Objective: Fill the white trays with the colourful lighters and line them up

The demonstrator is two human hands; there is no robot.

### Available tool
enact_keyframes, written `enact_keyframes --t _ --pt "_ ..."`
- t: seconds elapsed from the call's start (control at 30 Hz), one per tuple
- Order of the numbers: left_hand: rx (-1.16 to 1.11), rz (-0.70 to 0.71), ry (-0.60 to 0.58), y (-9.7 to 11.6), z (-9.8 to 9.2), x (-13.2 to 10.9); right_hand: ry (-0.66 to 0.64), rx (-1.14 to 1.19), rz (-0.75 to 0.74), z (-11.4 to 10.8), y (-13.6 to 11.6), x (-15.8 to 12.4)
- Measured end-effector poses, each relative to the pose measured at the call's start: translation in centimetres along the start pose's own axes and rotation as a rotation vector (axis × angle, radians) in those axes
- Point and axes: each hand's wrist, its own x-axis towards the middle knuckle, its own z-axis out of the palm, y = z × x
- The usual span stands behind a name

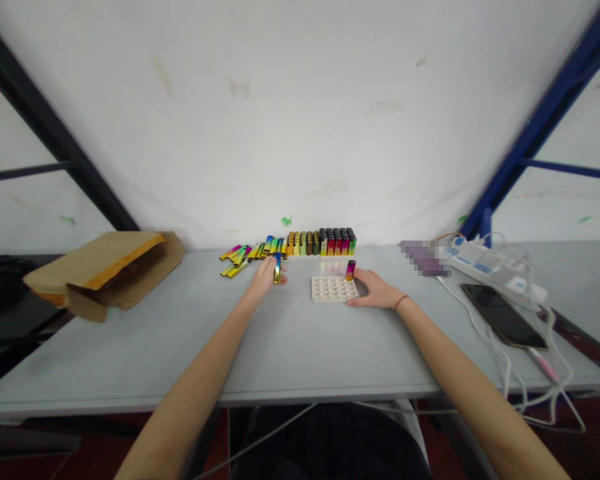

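Observation:
A shiny lighter-like piece (277, 270), blue at the top and gold below, is held upright in the closed fingers of my left hand (265, 278). My right hand (374, 289) lies at the right side of a white tray (334, 298) with rows of small holes, its thumb and fingers apart around the tray's edge. One purple and orange lighter (350, 270) stands in the tray's back right corner. Behind the tray, upright lighters with black tops (338, 243) stand in rows beside a yellow and dark group (303, 244). Loose shiny pieces (241, 255) lie behind my left hand.
An open brown cardboard package (100, 263) sits at the left of the grey table (300, 363). On the right are a white power strip (497, 270), a dark phone (503, 315), tangled white cables and a blurred purple item (427, 259). A white wall is behind.

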Motion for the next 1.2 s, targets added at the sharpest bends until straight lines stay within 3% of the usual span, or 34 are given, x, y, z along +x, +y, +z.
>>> enact_keyframes --t 0.1,0.27,0.5,0.83,1.2 --pt "-0.291 -0.161 -0.111 0.9 2.0 -1.5 0.001 -0.009 0.017 0.0 -0.1 0.0" --pt "-0.446 -0.217 -0.182 0.9 3.7 -2.9 0.001 -0.015 0.009 0.2 0.2 -0.1" --pt "-0.465 -0.231 -0.105 -0.3 4.3 -3.0 0.000 -0.027 0.000 0.3 0.7 0.0" --pt "-0.475 -0.318 -0.037 -0.2 4.4 -3.1 0.001 -0.029 0.008 0.2 0.4 0.0" --pt "-0.460 -0.236 0.006 -0.4 4.5 -3.2 0.002 -0.035 0.016 0.4 0.6 0.0"
